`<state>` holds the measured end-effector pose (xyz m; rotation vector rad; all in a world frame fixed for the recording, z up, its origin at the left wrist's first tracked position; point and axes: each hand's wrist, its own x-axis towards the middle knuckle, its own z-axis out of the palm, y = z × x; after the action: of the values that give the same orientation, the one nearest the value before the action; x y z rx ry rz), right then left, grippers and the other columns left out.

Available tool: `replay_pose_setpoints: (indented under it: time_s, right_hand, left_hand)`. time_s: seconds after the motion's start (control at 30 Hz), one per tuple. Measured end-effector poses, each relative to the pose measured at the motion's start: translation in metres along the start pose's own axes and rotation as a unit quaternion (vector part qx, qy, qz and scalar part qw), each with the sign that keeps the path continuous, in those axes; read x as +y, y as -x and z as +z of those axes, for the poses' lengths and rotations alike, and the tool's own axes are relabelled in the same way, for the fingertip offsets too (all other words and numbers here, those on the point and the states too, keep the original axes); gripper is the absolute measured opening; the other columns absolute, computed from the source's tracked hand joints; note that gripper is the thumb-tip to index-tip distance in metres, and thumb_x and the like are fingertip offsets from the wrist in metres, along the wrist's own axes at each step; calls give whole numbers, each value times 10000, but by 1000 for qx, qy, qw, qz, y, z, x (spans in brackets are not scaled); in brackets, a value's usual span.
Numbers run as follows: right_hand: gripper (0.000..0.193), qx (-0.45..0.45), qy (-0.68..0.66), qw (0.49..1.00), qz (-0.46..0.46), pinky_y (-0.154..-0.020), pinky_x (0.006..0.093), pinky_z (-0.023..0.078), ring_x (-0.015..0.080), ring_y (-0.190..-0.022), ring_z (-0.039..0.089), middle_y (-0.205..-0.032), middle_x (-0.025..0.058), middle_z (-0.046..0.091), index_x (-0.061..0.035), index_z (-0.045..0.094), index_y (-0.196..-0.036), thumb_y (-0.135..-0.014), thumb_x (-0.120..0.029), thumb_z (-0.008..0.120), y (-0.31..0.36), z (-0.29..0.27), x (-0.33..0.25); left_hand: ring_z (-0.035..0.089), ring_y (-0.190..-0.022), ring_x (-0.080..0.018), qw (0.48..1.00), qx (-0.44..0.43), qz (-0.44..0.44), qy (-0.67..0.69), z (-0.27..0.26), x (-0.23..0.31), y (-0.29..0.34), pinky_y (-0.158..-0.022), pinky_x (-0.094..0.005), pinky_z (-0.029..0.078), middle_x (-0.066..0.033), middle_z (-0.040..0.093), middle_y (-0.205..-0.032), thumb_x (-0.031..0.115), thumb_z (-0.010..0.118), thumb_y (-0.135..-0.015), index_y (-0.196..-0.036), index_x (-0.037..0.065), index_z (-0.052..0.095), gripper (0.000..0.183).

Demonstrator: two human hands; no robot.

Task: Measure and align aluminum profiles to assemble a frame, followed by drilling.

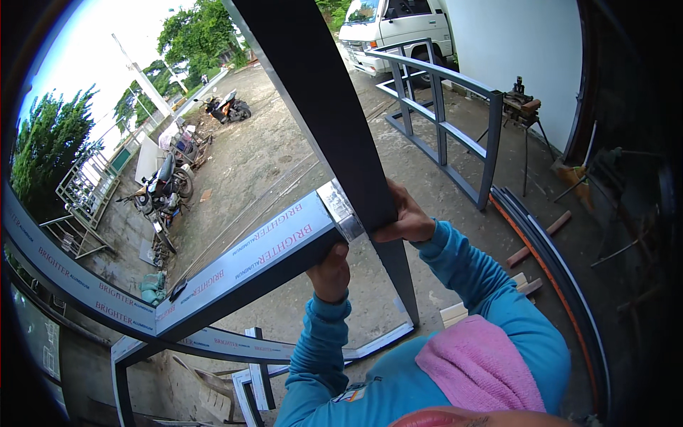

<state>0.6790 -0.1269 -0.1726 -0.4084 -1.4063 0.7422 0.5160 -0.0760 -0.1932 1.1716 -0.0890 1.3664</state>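
A dark aluminium upright point(341, 107) rises close in front of me. An aluminium crossbar point(242, 263), wrapped in pale printed film, runs from the lower left toward it. Between the two shows a short bare silver metal piece point(340, 208) at the crossbar's end. My left hand point(331, 274) grips the crossbar from below near this end, its fingers partly hidden behind the bar. My right hand point(409, 215) is wrapped around the upright's right edge beside the joint. At its far end the crossbar meets a long film-covered aluminium bar point(78, 281) that looks curved here.
Another dark frame point(441, 124) stands on the concrete floor ahead right, near a white van point(398, 32). Long bars point(548, 270) lie at right by wooden pieces point(526, 256). A tool stand point(523, 107) is by the wall. Motorcycles point(160, 188) are parked left; a plastic chair point(213, 391) sits below.
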Motion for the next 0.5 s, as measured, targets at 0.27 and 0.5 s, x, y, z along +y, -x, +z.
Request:
replay_pose_setpoints:
  time_s: [0.27,0.5]
  right_hand:
    - [972,2,22,1000,-6,-958,319,397,208,-1124,497,-1244,153,486,-12,187,-1405,-590,-35,716,-10,-7,7]
    - [969,4,-17,1000,-6,-993,324,354,205,-1177,454,-1306,133,441,-20,181,-1409,-601,-11,715,-4,4,-7]
  left_hand:
    - [517,-1034,-202,1000,5,3,6,-11,-11,-10,-928,-333,395,-82,545,-1104,96,690,-718,-1179,34,482,510]
    - [513,-1006,-183,999,11,22,-42,6,-3,-4,-898,-329,401,-63,547,-1070,174,718,-736,-1148,26,509,485]
